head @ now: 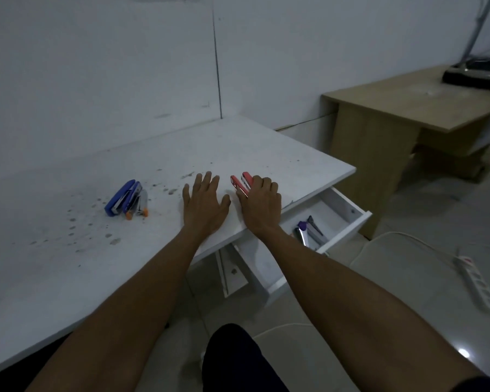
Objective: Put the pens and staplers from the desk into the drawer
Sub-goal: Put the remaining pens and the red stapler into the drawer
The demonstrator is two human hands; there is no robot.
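Two red staplers (239, 184) lie side by side near the right edge of the white desk (68, 250). My right hand (259, 206) rests over their near ends, fingers curled onto the right one. My left hand (203, 205) lies flat and open on the desk just left of them, holding nothing. Farther left on the desk is a cluster of blue staplers (125, 198) with a silver and orange one beside them. Below the desk's right edge the white drawer (348, 230) stands pulled out, with a purple-tipped item and metallic staplers (309, 230) inside.
A tan wooden table (408, 108) stands to the right with a dark object on it. A white power strip (475, 281) and its cable lie on the floor at the right. The wall runs along the desk's far side.
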